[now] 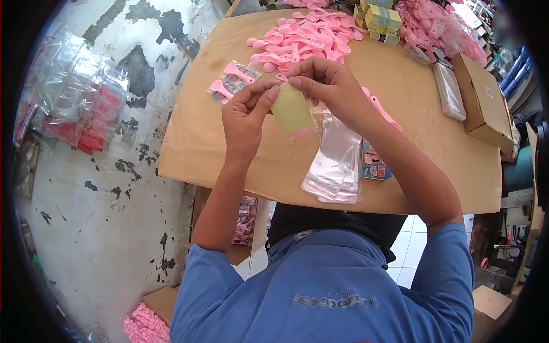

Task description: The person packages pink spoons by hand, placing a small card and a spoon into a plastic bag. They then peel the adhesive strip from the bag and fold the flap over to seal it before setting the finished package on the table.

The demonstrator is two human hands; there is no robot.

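Note:
Over the table, my left hand (249,111) and my right hand (329,86) pinch the top edge of a small clear plastic bag with a pale yellow-green card (293,110) in it. Something pink shows at the bag's lower end. Left of it lie packed pink scoops (233,80) on printed cards. Below my right hand rests a stack of clear plastic bags (334,163), beside a pile of printed blue cards (374,160). A loose pink scoop (380,108) lies partly hidden behind my right forearm.
A heap of pink scoops (309,37) covers the table's far side, near banded yellow card bundles (382,20). An open cardboard box (483,100) and a wrapped bag stack (449,88) stand at the right edge. Plastic packs (86,97) hang on the left wall.

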